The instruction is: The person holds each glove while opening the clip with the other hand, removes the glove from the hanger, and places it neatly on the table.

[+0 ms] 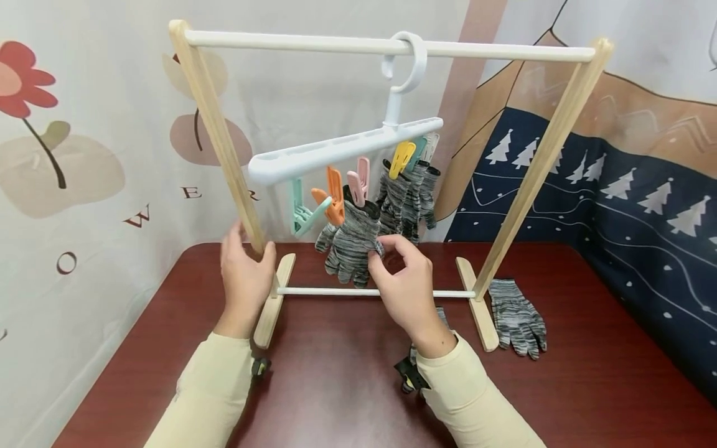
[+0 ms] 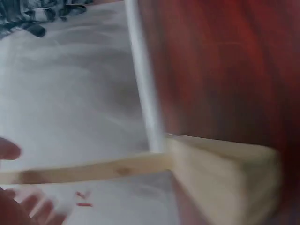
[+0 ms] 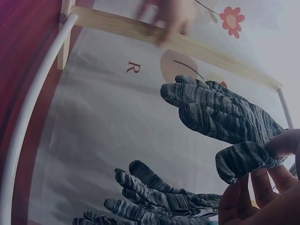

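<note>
A grey-and-black knitted glove [image 1: 353, 239] hangs fingers down under the white hanger [image 1: 336, 146], beneath a pink clip [image 1: 361, 180]. My right hand [image 1: 406, 280] pinches this glove's side between thumb and fingers; the right wrist view shows the thumb [image 3: 283, 143] on the knit. At the rack's left wooden post [image 1: 218, 130] is my left hand [image 1: 246, 280], thumb and fingers spread on either side of it. In the left wrist view its fingers [image 2: 40, 208] are loosely extended and hold nothing. An orange clip [image 1: 335, 196] and a mint clip [image 1: 305, 211] hang left of the glove.
More gloves [image 1: 406, 193] hang behind under yellow [image 1: 401, 158], teal and grey clips. Another glove [image 1: 518, 317] lies by the rack's right foot [image 1: 478, 308]. Part of one shows beneath my right wrist. A white lower bar [image 1: 336, 292] spans the rack above the red-brown table [image 1: 330, 386].
</note>
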Demonstrator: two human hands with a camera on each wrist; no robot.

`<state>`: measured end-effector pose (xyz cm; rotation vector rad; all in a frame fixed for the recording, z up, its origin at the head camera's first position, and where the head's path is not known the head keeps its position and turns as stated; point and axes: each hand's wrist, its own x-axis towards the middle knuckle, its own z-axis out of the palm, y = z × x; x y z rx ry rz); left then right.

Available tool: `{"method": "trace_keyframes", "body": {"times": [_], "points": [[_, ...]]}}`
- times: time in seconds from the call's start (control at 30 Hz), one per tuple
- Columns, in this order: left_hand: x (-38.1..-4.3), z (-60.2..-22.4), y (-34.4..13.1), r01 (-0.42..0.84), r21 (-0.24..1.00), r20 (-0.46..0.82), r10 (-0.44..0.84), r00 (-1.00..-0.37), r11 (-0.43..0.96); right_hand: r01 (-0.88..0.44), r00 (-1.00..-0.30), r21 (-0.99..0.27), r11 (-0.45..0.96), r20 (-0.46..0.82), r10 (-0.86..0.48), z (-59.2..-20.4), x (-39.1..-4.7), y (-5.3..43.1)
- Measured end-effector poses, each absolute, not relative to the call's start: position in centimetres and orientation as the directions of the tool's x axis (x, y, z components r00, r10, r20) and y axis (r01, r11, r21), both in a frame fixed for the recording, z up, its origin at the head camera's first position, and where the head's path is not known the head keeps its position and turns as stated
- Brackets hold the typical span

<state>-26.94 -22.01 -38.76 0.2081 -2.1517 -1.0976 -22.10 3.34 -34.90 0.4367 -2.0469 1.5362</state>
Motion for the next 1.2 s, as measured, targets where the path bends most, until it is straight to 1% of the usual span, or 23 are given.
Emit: {"method": "trace_keyframes", "body": {"times": [0.1, 0.13, 0.17, 0.2, 0.23, 0.27, 0.37, 0.43, 0.5, 0.53, 0.6, 0.7, 0.8, 0.97, 1.13, 1.2], "points": [[-25.8, -36.9, -20.9, 0.416, 0.732, 0.674, -0.485, -0.556, 0.54, -0.561, -0.798, -0.774, 0.293, 0.6, 0.057, -34.9, -22.0, 3.2], [-25.3, -36.2, -20.4, 0.478, 0.71, 0.703, -0.493, -0.512, 0.517, -0.564, -0.796, -0.772, 0.292, 0.603, 0.056, -34.9, -21.9, 3.1], [-24.7, -35.5, -19.7, 0.529, 0.695, 0.719, -0.493, -0.49, 0.488, -0.568, -0.794, -0.77, 0.291, 0.606, 0.056, -34.9, -21.9, 3.1], [-24.2, -34.9, -19.0, 0.571, 0.678, 0.733, -0.476, -0.485, 0.463, -0.569, -0.792, -0.769, 0.291, 0.608, 0.056, -34.8, -21.9, 3.0], [-23.8, -34.3, -18.3, 0.608, 0.666, 0.744, -0.447, -0.498, 0.431, -0.57, -0.792, -0.769, 0.29, 0.608, 0.056, -34.9, -21.9, 3.0], [-23.5, -33.8, -17.7, 0.629, 0.665, 0.745, -0.413, -0.524, 0.403, -0.571, -0.791, -0.767, 0.292, 0.61, 0.056, -34.9, -21.9, 2.9], [-23.5, -32.7, -15.9, 0.664, 0.679, 0.733, -0.251, -0.632, 0.313, -0.574, -0.786, -0.761, 0.303, 0.615, 0.056, -34.9, -21.8, 3.0], [-24.0, -32.1, -15.1, 0.663, 0.705, 0.703, -0.126, -0.699, 0.253, -0.577, -0.782, -0.758, 0.305, 0.62, 0.059, -34.8, -21.8, 3.1], [-24.8, -31.4, -14.3, 0.67, 0.717, 0.682, 0.002, -0.731, 0.191, -0.577, -0.78, -0.758, 0.304, 0.622, 0.068, -34.8, -21.7, 3.2], [-25.1, -31.1, -14.0, 0.665, 0.721, 0.669, 0.057, -0.741, 0.193, -0.575, -0.782, -0.761, 0.3, 0.619, 0.072, -34.8, -21.6, 3.3], [-25.6, -30.4, -13.3, 0.675, 0.717, 0.658, 0.153, -0.738, 0.174, -0.569, -0.787, -0.769, 0.291, 0.612, 0.079, -34.7, -21.6, 3.4], [-26.3, -29.2, -12.1, 0.691, 0.712, 0.658, 0.225, -0.719, 0.123, -0.562, -0.795, -0.777, 0.283, 0.602, 0.071, -34.6, -21.6, 3.5], [-26.9, -28.3, -11.0, 0.702, 0.712, 0.683, 0.221, -0.696, 0.012, -0.566, -0.798, -0.779, 0.269, 0.6, 0.058, -34.5, -21.7, 3.4], [-27.1, -27.5, -10.0, 0.719, 0.689, 0.722, 0.173, -0.669, -0.096, -0.573, -0.796, -0.78, 0.25, 0.602, 0.055, -34.4, -21.5, 3.2], [-26.6, -26.9, -9.4, 0.679, 0.691, 0.721, 0.168, -0.672, -0.248, -0.575, -0.795, -0.779, 0.25, 0.604, 0.053, -34.4, -21.5, 3.2], [-26.5, -26.8, -9.2, 0.669, 0.69, 0.72, 0.168, -0.673, -0.275, -0.578, -0.793, -0.776, 0.252, 0.607, 0.05, -34.3, -21.5, 3.2]]}}
